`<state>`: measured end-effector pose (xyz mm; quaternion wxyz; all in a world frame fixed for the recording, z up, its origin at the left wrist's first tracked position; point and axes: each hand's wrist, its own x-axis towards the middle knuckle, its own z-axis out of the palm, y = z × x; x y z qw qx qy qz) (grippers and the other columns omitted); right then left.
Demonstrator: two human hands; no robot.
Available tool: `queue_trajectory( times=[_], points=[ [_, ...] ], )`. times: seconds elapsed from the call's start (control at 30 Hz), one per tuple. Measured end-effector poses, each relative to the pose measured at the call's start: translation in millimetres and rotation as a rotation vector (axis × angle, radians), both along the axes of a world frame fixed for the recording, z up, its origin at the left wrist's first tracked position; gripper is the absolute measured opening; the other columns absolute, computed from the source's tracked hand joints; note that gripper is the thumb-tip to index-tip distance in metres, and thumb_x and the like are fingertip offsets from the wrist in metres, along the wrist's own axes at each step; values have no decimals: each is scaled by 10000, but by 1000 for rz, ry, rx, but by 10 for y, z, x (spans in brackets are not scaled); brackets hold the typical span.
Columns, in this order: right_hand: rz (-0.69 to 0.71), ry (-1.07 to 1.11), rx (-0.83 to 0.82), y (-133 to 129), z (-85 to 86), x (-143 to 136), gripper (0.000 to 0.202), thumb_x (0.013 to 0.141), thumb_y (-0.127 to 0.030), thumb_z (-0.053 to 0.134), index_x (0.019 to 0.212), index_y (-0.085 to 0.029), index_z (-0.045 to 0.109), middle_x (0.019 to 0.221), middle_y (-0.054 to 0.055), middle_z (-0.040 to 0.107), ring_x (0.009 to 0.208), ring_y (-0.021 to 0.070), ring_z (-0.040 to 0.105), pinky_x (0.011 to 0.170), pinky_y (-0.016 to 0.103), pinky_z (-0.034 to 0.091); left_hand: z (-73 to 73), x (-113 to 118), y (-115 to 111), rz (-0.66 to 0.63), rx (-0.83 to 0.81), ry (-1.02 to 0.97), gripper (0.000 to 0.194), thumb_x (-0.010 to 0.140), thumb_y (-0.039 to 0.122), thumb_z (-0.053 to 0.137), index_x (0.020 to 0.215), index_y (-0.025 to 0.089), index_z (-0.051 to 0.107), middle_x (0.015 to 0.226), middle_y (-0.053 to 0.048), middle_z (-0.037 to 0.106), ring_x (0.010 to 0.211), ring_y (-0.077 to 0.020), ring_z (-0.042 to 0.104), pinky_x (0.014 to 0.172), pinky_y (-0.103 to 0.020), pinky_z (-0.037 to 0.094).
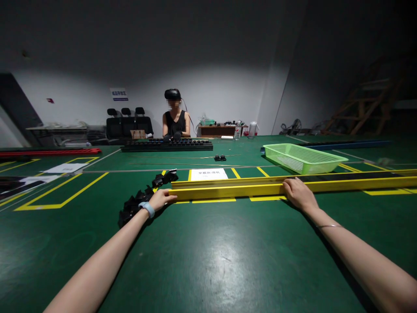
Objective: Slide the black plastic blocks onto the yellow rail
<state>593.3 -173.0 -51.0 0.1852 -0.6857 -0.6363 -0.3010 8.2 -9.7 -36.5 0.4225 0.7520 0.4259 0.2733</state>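
A long yellow rail (228, 191) lies across the green table, running out at the right edge of the view. At its left end, my left hand (162, 199) has its fingers closed on the rail. Farther right along the same rail, my right hand (299, 193) grips it from the near side, fingers over the top edge. Black modules (135, 205) lie in a curved row beside my left hand, partly behind my wrist. Just behind the rail is a white paper label (209, 174).
A green basket (302, 158) sits behind the rail at the right. Two small black parts (220, 158) and thin rods lie mid-table. Across the table a person (176, 121) sits behind black rails (166, 146). Red rails (52, 152) are at the far left.
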Motion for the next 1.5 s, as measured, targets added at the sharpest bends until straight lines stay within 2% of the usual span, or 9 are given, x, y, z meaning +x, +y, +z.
queue_trajectory(
  times=[0.13, 0.33, 0.43, 0.57, 0.73, 0.83, 1.07, 1.33, 1.5],
  points=[
    [108, 29, -10, 55, 84, -427, 377, 926, -420, 280, 900, -186, 574, 889, 101, 624, 900, 226, 537, 862, 360, 378, 29, 129, -17, -26, 69, 50, 451, 631, 527, 653, 873, 149, 700, 838, -48, 719, 786, -232, 643, 694, -297, 481],
    [300, 31, 44, 308, 235, -1682, 330, 922, -386, 335, 1011, -163, 561, 947, 119, 604, 925, 237, 513, 876, 369, 360, 2, 685, -75, -67, 144, 79, 408, 680, 454, 630, 932, 143, 704, 836, -49, 724, 766, -224, 648, 673, -280, 465],
    [398, 55, 33, 429, 303, -2291, 317, 927, -388, 347, 1046, -170, 543, 967, 113, 598, 945, 243, 507, 861, 372, 361, -11, 977, -89, -86, 249, 152, 345, 715, 444, 608, 867, 155, 719, 838, -50, 723, 801, -227, 646, 688, -271, 449],
    [447, 101, 41, 560, 300, -2760, 317, 934, -389, 336, 1068, -180, 532, 982, 113, 601, 945, 248, 507, 847, 381, 361, 51, 1100, -70, -182, 388, 306, 359, 797, 453, 543, 943, 156, 682, 856, -63, 705, 765, -205, 635, 652, -264, 430],
    [419, 154, 15, 647, 152, -2823, 346, 950, -393, 301, 1070, -172, 537, 928, 97, 621, 890, 229, 533, 806, 361, 363, 244, 825, -79, -263, 1088, 586, 333, 888, 406, 441, 904, 126, 620, 896, -144, 633, 858, -237, 571, 764, -348, 383],
    [417, 159, -4, 661, 106, -2790, 354, 953, -399, 292, 1054, -176, 548, 906, 88, 627, 872, 225, 540, 796, 357, 354, 280, 717, -163, -237, 1296, 679, 285, 931, 216, 320, 990, 122, 582, 896, -142, 609, 829, -228, 541, 736, -357, 352],
    [407, 173, -35, 673, 102, -2788, 358, 954, -401, 289, 1034, -179, 558, 911, 86, 626, 878, 219, 536, 807, 349, 332, 134, 836, -348, -153, 1229, 687, 278, 922, 118, 274, 975, 124, 547, 864, -116, 583, 810, -218, 526, 721, -353, 338],
    [421, 158, -33, 673, 104, -2777, 370, 958, -403, 273, 1014, -175, 559, 880, 81, 614, 853, 210, 520, 798, 340, 317, -18, 810, -251, -74, 987, 612, 209, 923, 211, 356, 951, 149, 554, 849, -85, 626, 765, -185, 572, 679, -304, 375],
    [428, 160, -28, 666, 111, -2772, 366, 959, -403, 274, 1006, -179, 559, 866, 75, 608, 841, 203, 516, 784, 335, 314, 0, 773, -202, -37, 1047, 622, 233, 919, 239, 362, 901, 147, 575, 805, -96, 621, 760, -200, 559, 687, -320, 358]
  ],
)
